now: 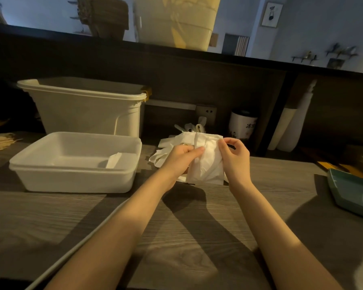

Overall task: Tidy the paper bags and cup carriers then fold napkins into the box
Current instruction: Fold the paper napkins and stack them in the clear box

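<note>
Just right of the shallow white plastic box, the left hand and right hand are each pinching a thin white paper napkin; uneven pulling is risking a tear or crooked fold.

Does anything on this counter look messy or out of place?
Yes: the loose heap of crumpled white napkins behind the hands sprawls unfolded on the grey wooden counter, while only one folded white napkin lies in the shallow white plastic box.
</note>
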Tool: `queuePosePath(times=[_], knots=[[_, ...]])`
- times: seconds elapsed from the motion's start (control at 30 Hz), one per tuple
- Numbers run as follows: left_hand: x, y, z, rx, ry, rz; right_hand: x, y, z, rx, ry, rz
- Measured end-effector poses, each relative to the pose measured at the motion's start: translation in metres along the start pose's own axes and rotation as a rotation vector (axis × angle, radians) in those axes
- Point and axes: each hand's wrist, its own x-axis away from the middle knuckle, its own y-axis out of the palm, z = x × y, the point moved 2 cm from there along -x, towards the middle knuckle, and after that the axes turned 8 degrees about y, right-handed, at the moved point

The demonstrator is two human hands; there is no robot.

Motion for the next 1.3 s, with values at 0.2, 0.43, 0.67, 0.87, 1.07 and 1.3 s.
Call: queuePosePath(times=[0.2,0.43,0.67,0.87,1.07,1.3], knots=[[-0.006,-0.014,-0.004,0.147,-0.096,0.237,0.002,-0.002,-0.011,0.331,-0.34,-0.076],[-0.006,-0.019,-0.005,0.196,-0.149,0.214,0.009,0.008,-0.007,0.584,-0.332,-0.34],[-0.007,-0.022,-0.004,0.152,-0.157,0.241,0.007,0.008,-0.005,0.554,-0.275,-0.397],[-0.005,-0.021,-0.005,0.038,-0.119,0.185,0.007,0.009,-0.002,0.597,-0.263,-0.448],[-0.007,-0.024,-0.005,0.143,-0.141,0.281,0.006,0.006,-0.002,0.641,-0.303,-0.358],[-0.005,-0.018,0.0,-0.157,-0.007,0.084,0.001,0.005,-0.002,0.528,-0.285,-0.297]])
